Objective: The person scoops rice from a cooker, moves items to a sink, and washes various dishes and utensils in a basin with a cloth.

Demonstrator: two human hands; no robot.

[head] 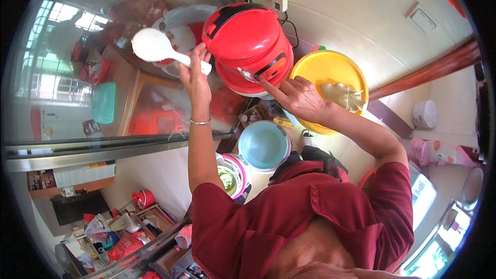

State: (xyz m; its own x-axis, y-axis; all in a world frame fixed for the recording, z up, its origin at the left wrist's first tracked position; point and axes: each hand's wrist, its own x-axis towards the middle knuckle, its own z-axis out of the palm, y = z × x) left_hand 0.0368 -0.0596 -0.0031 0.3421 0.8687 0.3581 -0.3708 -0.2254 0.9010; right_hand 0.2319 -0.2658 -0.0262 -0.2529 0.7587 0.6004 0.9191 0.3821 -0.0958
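Observation:
My left hand (195, 73) is closed around the handle of a white plastic rice paddle (153, 45), its round blade pointing to the upper left. Beside that hand stands a red rice cooker (248, 35), lid down, with a dark handle across the top. My right hand (300, 97) holds nothing. Its index finger reaches out to the control panel (270, 68) on the cooker's front and appears to touch it. The other fingers of that hand are curled. Whether a button is pressed I cannot tell.
A yellow round lid (323, 66) with a tan cloth (343, 96) on it lies right of the cooker. Below stand a light-blue basin (264, 145) and a bowl of cut green vegetables (226, 178). A glass panel (155, 97) borders the left. A socket (279, 1) with cords is on the wall.

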